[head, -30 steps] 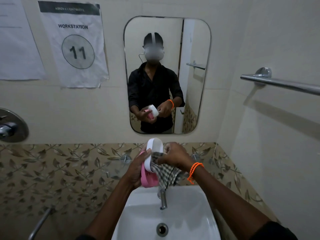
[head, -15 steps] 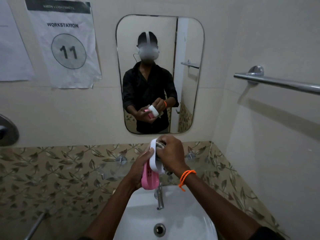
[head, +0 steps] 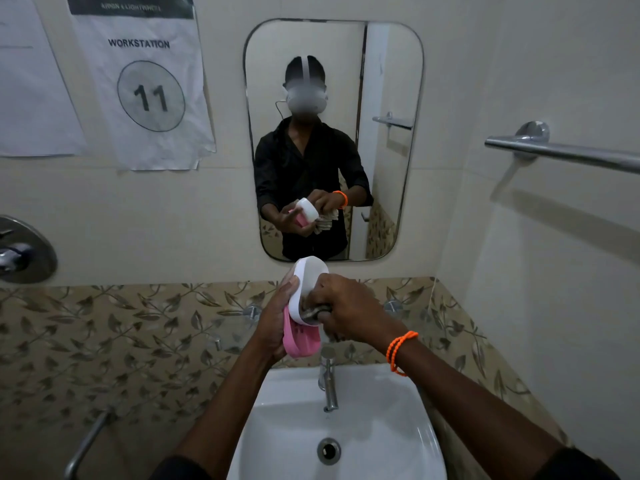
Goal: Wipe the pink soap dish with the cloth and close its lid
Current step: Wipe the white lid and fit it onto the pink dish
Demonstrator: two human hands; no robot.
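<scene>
White sink (head: 374, 427) and tap (head: 328, 382) seen nearest. Above the tap, pink soap dish (head: 300, 337) is gripped by left hand (head: 277, 323), thumb on its open white lid (head: 306, 289). Cloth (head: 313, 311) is bunched in right hand (head: 349, 310), fingers curled, pressed inside lid. Mirror (head: 391, 98) behind.

Pink soap dish (head: 300, 341) with white lid (head: 306, 289); checked grey cloth (head: 313, 311); orange bead bracelet (head: 400, 351) at four o'clock; leaf-patterned beige tiles (head: 121, 334); white basin (head: 381, 410).
</scene>
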